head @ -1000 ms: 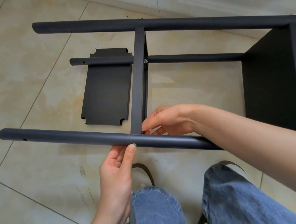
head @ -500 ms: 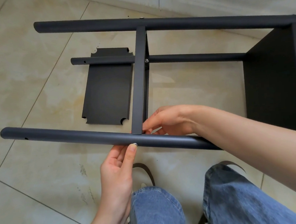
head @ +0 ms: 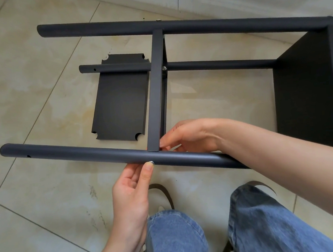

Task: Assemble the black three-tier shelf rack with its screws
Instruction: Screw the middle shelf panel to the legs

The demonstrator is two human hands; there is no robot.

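- Fingers point(head: 147, 169) of the left hand point(head: 131, 194) are pressing a screw point(head: 151, 162) against the near pole point(head: 105, 155).
- Right hand point(head: 189, 136) fingers are pinching together behind the pole, at the shelf point(head: 155, 91) joint.
- Rack is lying sideways on the floor point(head: 48, 191).

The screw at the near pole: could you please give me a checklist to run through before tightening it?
1. Screw seated in the near pole: ok, head shows.
2. Left hand thumb on the screw: ok.
3. Right hand behind the joint with the middle shelf: ok.
4. Nut in the right fingers: cannot tell.
5. Shelf edge against the pole: ok.
6. Last shelf panel fitted: not ok, on the floor.
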